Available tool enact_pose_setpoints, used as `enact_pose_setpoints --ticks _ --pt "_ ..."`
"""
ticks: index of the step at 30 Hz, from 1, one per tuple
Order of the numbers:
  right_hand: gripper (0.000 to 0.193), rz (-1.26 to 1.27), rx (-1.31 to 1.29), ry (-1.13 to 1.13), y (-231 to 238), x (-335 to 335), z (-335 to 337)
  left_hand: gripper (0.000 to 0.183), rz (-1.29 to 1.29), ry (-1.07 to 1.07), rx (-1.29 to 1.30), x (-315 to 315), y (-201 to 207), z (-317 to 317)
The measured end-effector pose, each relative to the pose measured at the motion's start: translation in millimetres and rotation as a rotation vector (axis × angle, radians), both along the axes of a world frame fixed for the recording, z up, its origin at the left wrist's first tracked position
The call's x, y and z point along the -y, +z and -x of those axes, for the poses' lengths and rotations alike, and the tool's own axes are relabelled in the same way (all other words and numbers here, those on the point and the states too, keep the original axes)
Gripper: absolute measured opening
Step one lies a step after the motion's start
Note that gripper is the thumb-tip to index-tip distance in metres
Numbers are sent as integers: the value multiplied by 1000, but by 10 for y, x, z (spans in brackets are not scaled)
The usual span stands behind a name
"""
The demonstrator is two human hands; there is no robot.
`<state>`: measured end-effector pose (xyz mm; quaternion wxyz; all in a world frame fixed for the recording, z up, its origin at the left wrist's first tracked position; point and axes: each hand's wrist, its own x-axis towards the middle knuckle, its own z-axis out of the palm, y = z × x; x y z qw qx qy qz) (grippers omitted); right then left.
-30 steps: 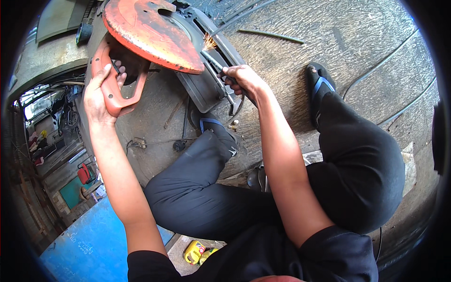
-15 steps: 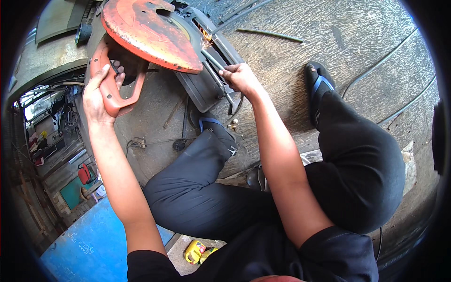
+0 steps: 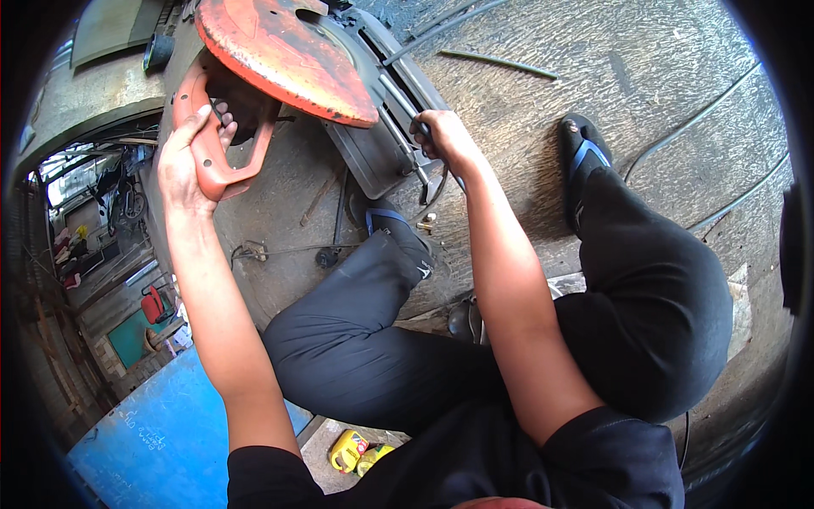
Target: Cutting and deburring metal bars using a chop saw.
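Observation:
An orange chop saw with a rusty round blade guard stands on the concrete floor in front of me. My left hand is wrapped around its orange loop handle. My right hand grips a thin metal rod that lies across the saw's grey base and vise. My legs in dark trousers are folded below, with a blue-strapped sandal on each foot.
A loose metal rod and dark cables lie on the floor beyond. A blue panel is at lower left, a yellow object beside it. Small tools lie on the floor near my left foot.
Sparks seen near the blade a second ago are gone. My hands keep their holds; the view has shifted only slightly.

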<state>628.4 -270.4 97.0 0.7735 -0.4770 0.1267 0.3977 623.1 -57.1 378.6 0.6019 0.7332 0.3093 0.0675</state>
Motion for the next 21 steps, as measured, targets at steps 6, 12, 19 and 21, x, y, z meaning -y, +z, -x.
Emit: enact_pose_setpoints --ticks 6,12,19,21 --pt "24 42 28 39 -33 1 -10 38 15 17 12 63 9 1" --pt "24 58 101 42 -87 -73 15 38 9 33 12 68 6 -2" --pt "27 166 179 100 -134 -20 23 38 6 50 14 55 7 -4" --pt "28 190 232 115 -107 4 15 38 13 47 14 48 6 -5"
